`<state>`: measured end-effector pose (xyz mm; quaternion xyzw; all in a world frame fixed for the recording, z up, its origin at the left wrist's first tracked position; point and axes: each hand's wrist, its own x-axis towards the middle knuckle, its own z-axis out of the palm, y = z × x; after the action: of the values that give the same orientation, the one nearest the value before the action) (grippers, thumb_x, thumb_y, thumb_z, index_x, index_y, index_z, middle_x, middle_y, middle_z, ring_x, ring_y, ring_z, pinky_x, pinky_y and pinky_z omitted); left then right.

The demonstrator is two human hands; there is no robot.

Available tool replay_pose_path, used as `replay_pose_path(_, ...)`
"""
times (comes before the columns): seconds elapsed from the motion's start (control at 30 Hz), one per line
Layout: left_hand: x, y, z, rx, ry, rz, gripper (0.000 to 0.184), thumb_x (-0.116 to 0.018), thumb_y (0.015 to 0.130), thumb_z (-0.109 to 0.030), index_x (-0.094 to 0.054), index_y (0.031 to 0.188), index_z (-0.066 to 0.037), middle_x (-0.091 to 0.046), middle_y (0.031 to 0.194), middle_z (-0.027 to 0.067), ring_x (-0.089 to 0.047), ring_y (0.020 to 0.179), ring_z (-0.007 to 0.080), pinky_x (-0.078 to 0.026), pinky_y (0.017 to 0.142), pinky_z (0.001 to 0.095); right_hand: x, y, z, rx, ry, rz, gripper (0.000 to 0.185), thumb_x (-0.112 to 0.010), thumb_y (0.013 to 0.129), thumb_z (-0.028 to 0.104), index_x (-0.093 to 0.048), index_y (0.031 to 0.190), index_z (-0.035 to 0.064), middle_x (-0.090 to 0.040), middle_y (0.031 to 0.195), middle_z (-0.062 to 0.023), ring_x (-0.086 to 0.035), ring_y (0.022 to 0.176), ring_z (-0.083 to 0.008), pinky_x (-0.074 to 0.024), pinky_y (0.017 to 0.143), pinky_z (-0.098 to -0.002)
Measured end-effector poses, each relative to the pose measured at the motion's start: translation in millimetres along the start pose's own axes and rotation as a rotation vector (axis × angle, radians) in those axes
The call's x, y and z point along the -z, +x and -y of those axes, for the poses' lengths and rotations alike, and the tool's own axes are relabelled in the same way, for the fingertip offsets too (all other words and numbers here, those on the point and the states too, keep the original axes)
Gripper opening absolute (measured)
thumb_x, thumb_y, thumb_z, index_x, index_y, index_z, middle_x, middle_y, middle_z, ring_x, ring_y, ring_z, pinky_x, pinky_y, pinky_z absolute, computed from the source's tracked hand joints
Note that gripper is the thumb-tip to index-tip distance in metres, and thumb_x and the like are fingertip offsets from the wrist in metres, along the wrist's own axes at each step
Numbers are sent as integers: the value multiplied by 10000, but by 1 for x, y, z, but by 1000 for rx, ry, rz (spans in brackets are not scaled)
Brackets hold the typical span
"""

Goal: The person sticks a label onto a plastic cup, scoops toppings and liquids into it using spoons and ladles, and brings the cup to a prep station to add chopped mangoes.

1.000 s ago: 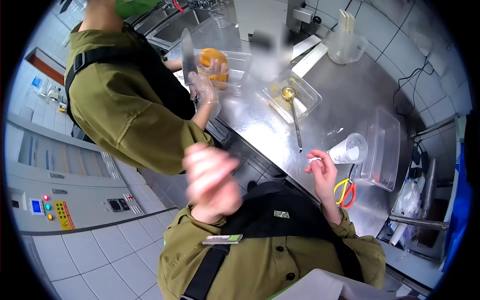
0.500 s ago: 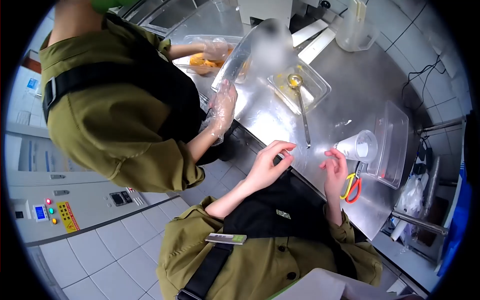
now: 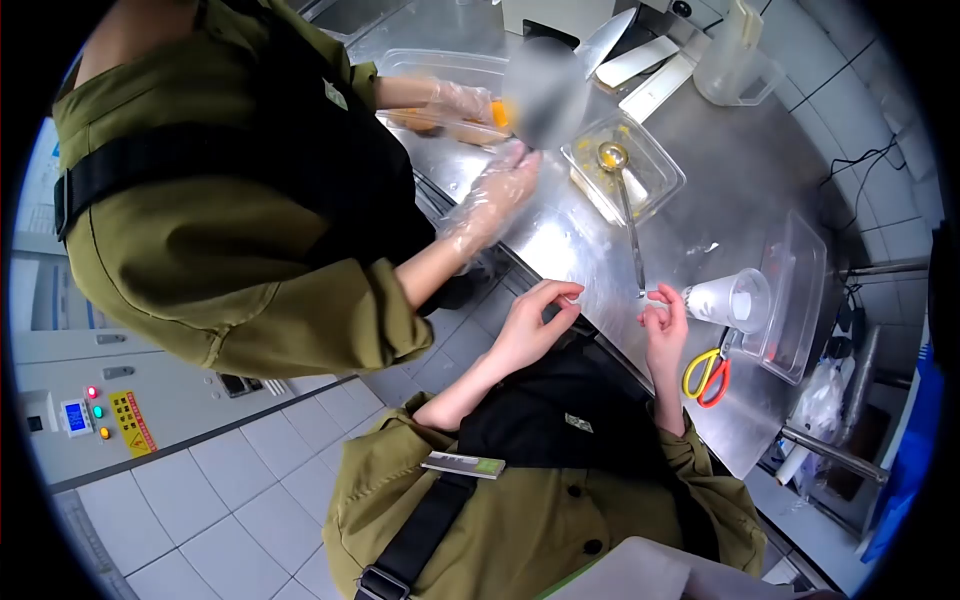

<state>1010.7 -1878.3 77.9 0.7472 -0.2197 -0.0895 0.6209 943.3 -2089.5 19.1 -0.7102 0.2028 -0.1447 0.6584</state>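
My left hand [image 3: 545, 318] is held at the front edge of the metal table, its fingers bent and its thumb apart, with nothing in it. Just left of a clear plastic cup [image 3: 735, 300] lying on its side is my right hand [image 3: 662, 310], fingers loosely curled and apart, holding nothing visible. Scissors with yellow and red handles [image 3: 712, 378] lie below the cup. A long-handled metal ladle [image 3: 630, 215] rests with its bowl in a clear container [image 3: 655, 165] that has orange bits in it.
At the left, a co-worker's gloved hand [image 3: 495, 195] is by a large knife [image 3: 605, 42], partly blurred; the other glove is at a tray [image 3: 440, 60] with orange pieces. An empty clear tray [image 3: 795, 300], a pitcher [image 3: 730, 70] and white strips [image 3: 655, 90] also stand or lie there.
My left hand has moved right from over the floor to the table edge; my right hand has shifted slightly. The co-worker's knife hand has moved right, and the orange piece has been lowered into the tray.
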Motion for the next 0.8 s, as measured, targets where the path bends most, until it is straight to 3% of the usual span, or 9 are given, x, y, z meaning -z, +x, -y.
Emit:
replay_pose_path(0.2,4,1,4,42,-37,-36,214,-580,751,-29,-568,962,2,-583,846,87,-574,735,136,-438,673,237,-9,4,-13,43,-105,42,545,-553,748,-46,-326,1238,20,-455,1040,-79,-522,660,-67,-442,601,-192)
replay_pose_path(0.37,-8,-3,1,52,-38,81,204,-582,753,-23,-568,954,15,-588,819,89,-575,734,130,-440,683,235,-23,12,-19,71,-195,66,674,-609,713,1,-261,1289,40,-485,1007,-82,-513,617,-83,-434,572,-215)
replay_pose_path(0.5,-18,-9,13,167,-147,174,198,-545,782,-24,-552,979,3,-583,841,43,-539,777,92,-423,718,220,-48,23,-25,170,-4,53,867,-663,666,53,-129,1349,91,-475,1015,-92,-510,606,-104,-443,559,-227)
replay_pose_path(0.57,-21,-10,12,215,-173,188,197,-531,790,-20,-547,986,0,-583,830,24,-528,771,74,-420,712,210,-63,29,-10,141,-78,55,869,-681,663,-11,-159,1348,108,-458,1021,-87,-491,656,-67,-409,561,-184)
replay_pose_path(0.63,-22,-9,3,212,-129,184,198,-529,789,-17,-547,986,1,-583,821,23,-529,763,73,-422,705,210,-83,48,1,397,-224,16,691,-678,680,34,-331,1276,82,-513,945,-87,-500,692,-85,-405,547,-190)
replay_pose_path(0.67,-23,-9,1,213,-113,178,224,-567,773,-34,-560,991,20,-607,842,82,-570,765,108,-441,721,232,-92,63,0,511,-224,-48,602,-667,700,53,-377,1227,61,-527,907,-85,-509,687,-94,-407,544,-195)
replay_pose_path(0.73,-26,-12,0,192,-96,168,226,-564,773,-31,-559,992,21,-605,845,83,-570,769,108,-440,723,230,-109,95,1,742,-216,-169,434,-645,739,92,-469,1129,17,-554,832,-80,-526,677,-112,-413,537,-206)
replay_pose_path(0.8,-25,-16,2,181,-103,138,225,-560,774,-27,-558,992,24,-602,852,82,-570,781,109,-440,731,231,-129,118,22,349,249,-205,288,-611,766,107,-521,1011,-14,-572,816,-105,-576,654,-140,-450,547,-230)
